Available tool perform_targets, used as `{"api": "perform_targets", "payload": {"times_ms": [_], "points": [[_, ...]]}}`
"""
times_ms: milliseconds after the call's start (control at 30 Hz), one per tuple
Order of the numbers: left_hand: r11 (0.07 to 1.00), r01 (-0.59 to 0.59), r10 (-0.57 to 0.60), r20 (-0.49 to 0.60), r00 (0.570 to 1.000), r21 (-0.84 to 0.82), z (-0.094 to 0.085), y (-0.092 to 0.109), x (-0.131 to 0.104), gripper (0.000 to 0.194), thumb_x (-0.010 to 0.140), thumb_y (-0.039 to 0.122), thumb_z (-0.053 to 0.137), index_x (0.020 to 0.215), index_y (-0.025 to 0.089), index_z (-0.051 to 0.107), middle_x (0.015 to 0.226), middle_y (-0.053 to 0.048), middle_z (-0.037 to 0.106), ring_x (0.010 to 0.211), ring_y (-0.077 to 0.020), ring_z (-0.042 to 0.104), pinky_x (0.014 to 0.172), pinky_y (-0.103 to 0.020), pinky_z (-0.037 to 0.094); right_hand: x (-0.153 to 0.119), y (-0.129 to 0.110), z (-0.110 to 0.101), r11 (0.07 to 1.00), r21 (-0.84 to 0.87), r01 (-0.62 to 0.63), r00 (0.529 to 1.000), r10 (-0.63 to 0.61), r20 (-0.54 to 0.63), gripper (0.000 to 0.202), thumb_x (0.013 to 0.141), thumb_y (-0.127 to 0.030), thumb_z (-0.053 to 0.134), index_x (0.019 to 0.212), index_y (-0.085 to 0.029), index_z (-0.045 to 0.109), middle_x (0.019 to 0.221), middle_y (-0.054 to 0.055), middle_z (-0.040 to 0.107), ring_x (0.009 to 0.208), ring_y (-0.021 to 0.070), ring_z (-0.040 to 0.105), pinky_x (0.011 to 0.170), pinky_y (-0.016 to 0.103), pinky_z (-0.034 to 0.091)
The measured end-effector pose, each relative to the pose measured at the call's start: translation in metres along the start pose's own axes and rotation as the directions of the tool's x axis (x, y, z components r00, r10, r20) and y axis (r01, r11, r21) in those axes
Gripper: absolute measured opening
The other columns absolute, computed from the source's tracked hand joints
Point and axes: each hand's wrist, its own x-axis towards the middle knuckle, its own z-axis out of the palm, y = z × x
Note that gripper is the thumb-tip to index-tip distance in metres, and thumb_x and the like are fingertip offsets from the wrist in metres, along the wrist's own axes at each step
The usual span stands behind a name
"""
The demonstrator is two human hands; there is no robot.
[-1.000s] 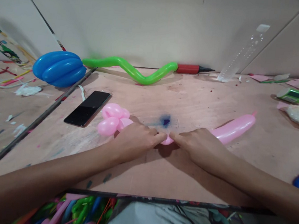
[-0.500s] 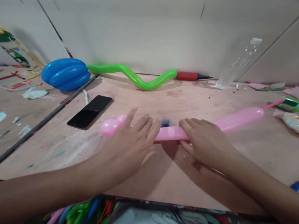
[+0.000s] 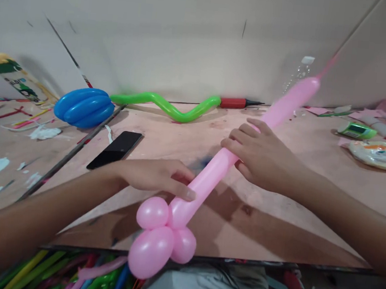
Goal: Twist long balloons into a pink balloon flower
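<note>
A long pink balloon (image 3: pixel 210 176) slants across the middle of the view, from near the table's front edge up to the right. Its lower end is twisted into several round bubbles, and a thin uninflated tail sticks out at the far end. My left hand (image 3: pixel 163 178) grips the balloon just above the bubbles, thumb on top and the other fingers partly hidden behind. Farther up, my right hand (image 3: pixel 254 153) is wrapped around the balloon's upper half.
On the table (image 3: pixel 165 146) lie a black phone (image 3: pixel 115 149), a blue balloon bundle (image 3: pixel 84 107), a wavy green balloon (image 3: pixel 178 114) and a red pump (image 3: pixel 232 103). A clear bottle (image 3: pixel 299 73) stands behind the pink balloon. Packets (image 3: pixel 381 155) lie right; loose balloons (image 3: pixel 103 275) are below the edge.
The pink balloon has swung from nearly level to a steep slant. Its bubble end came down toward me and its tail rose. My left hand moved along with it, uncovering the bubbles.
</note>
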Motion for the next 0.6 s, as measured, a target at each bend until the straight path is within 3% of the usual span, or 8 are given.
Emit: {"api": "perform_targets", "payload": {"times_ms": [100,167,233,333,500,600], "points": [[0.989,-0.046,0.025,-0.145,0.989,-0.143,0.014,-0.01,0.007,0.03,0.089,0.043,0.061,0.095,0.016,0.071,0.086,-0.001,0.068,0.075,-0.0162,0.059,0.065,-0.024,0.044,0.002,-0.005,0.0,0.995,0.078,0.065,0.996,-0.059,-0.071,0.04,0.091,-0.041,0.059,0.123,-0.017,0.061,0.123,0.014,0.065,0.116,0.0334,0.053,0.105,0.052,0.03],[0.967,-0.099,0.045,-0.228,0.973,-0.234,0.021,-0.015,0.009,0.034,0.087,0.045,0.064,0.101,0.015,0.07,0.092,-0.003,0.069,0.08,-0.0176,0.061,0.068,-0.026,0.047,0.003,-0.008,0.0,0.989,0.139,0.05,0.997,-0.042,-0.059,0.044,0.092,-0.051,0.058,0.119,-0.017,0.063,0.119,0.014,0.067,0.109,0.0321,0.055,0.097,0.047,0.036],[0.926,-0.184,0.088,-0.286,0.954,-0.328,0.025,-0.02,0.01,0.043,0.085,0.046,0.068,0.114,0.015,0.068,0.101,-0.006,0.071,0.089,-0.0204,0.064,0.075,-0.029,0.051,0.004,-0.011,0.0,0.988,0.144,-0.058,0.998,0.062,-0.026,0.038,0.092,-0.05,0.059,0.11,-0.017,0.064,0.109,0.013,0.069,0.098,0.0294,0.058,0.082,0.038,0.038],[0.853,-0.293,0.156,-0.324,0.933,-0.432,0.027,-0.028,0.011,0.058,0.078,0.042,0.078,0.129,0.018,0.063,0.111,-0.009,0.072,0.101,-0.0239,0.067,0.086,-0.034,0.054,0.004,-0.013,0.0,0.963,0.15,-0.225,0.973,0.23,-0.012,0.03,0.093,-0.048,0.057,0.102,-0.019,0.063,0.097,0.009,0.07,0.085,0.0252,0.059,0.066,0.032,0.03],[0.861,-0.277,0.173,-0.267,0.948,-0.426,0.024,-0.036,0.011,0.051,0.074,0.043,0.081,0.116,0.015,0.072,0.106,-0.01,0.075,0.097,-0.026,0.07,0.087,-0.038,0.055,0.002,-0.025,0.003,0.884,0.302,-0.357,0.932,0.361,0.045,0.027,0.093,-0.049,0.058,0.091,-0.022,0.058,0.09,0.004,0.069,0.075,0.0213,0.058,0.061,0.03,0.026],[0.897,-0.29,0.182,-0.32,0.93,-0.333,0.025,-0.036,0.012,0.043,0.077,0.045,0.079,0.106,0.013,0.075,0.106,-0.01,0.076,0.094,-0.0245,0.069,0.081,-0.033,0.055,0.0,-0.036,0.006,0.797,0.415,-0.439,0.89,0.449,0.078,0.02,0.092,-0.042,0.058,0.094,-0.022,0.055,0.086,0.002,0.068,0.069,0.0198,0.058,0.059,0.029,0.028]]}}
